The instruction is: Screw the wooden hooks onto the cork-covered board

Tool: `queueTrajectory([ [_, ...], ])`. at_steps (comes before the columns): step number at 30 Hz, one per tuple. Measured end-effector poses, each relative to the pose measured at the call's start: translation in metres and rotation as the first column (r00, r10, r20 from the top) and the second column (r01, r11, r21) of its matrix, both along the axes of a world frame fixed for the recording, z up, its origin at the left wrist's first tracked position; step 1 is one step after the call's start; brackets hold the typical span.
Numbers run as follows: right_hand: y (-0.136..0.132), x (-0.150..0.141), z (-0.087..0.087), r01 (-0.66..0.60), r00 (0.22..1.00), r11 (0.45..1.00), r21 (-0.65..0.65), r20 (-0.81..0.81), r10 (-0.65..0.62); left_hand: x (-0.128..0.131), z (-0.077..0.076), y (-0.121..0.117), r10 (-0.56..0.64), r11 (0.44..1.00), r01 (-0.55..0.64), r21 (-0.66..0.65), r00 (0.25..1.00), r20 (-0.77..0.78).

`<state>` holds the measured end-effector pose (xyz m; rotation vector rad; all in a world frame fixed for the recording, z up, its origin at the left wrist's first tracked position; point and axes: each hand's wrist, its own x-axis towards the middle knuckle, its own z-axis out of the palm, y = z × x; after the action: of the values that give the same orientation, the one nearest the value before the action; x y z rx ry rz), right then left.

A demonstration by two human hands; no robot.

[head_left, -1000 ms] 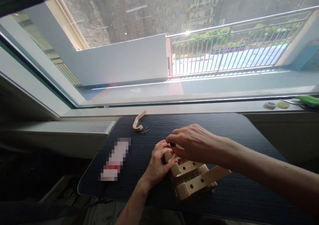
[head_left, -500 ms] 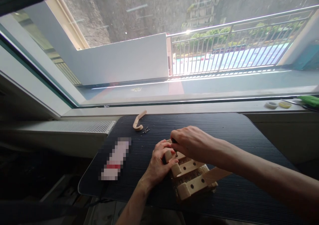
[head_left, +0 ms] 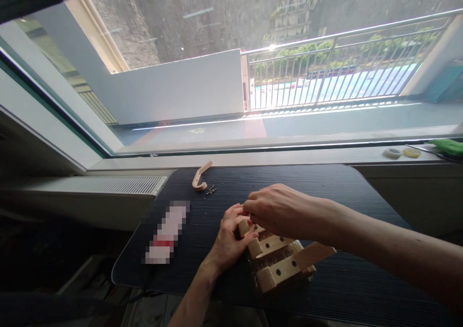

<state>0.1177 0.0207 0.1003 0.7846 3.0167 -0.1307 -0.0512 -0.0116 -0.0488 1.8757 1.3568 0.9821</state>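
My left hand [head_left: 229,235] is wrapped around the far end of a pale wooden hook [head_left: 244,226], pressing it onto a rough-edged brown board [head_left: 277,257]. Directly above that hook, my right hand [head_left: 267,204] is closed with its fingers pinched together; whatever they hold is hidden behind the knuckles. A dark screw head [head_left: 255,227] shows just below the right fingers. Nearer to me, two more wooden hooks lie across the board, a middle hook [head_left: 275,245] and a near hook [head_left: 285,268], each with dark round spots along it.
A loose wooden hook [head_left: 198,178] rests at the far left of the black table [head_left: 347,192], with several screws [head_left: 211,190] beside it. A blurred pinkish item [head_left: 168,233] lies on the left. Tape rolls [head_left: 393,153] and a green cloth [head_left: 448,146] are on the windowsill.
My right hand has turned slightly and shifted a little left, hiding the dark tool part that showed between its fingers. My left hand keeps its place on the hook.
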Motion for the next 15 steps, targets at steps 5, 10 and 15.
queueTrajectory([
  [5,0.006,-0.001,-0.017,-0.014,1.0,0.994,0.104,-0.009,0.015,0.0,0.001,0.001,-0.013,1.0,0.013,0.015,1.0,0.004],
  [10,0.006,-0.008,-0.031,0.084,0.996,0.976,0.201,-0.04,-0.078,-0.001,0.0,0.0,-0.008,0.999,0.008,0.031,1.0,0.008],
  [15,-0.001,-0.012,-0.012,0.177,0.984,0.969,0.17,0.006,-0.181,0.0,0.0,0.0,-0.012,1.0,0.012,0.029,1.0,0.007],
])
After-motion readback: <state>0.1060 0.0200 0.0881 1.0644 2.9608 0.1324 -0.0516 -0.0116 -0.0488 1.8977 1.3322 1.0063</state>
